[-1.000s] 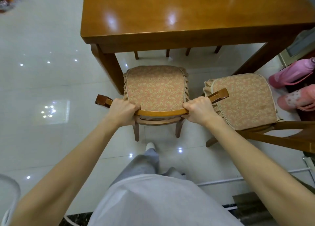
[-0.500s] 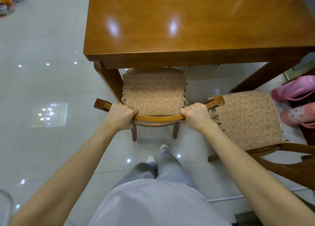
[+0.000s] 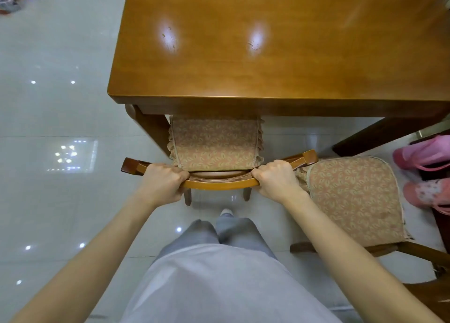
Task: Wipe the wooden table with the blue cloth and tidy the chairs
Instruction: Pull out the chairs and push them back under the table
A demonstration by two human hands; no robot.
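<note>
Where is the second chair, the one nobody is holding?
In the head view, the second chair stands at lower right, outside the wooden table, beside the right hand.

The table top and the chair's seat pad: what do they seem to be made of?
The table top looks like wood under a glossy varnish: visible grain and two bright light reflections. The seat pad looks like woven fabric with a leaf print and frilled trim; its filling cannot be seen.
</note>
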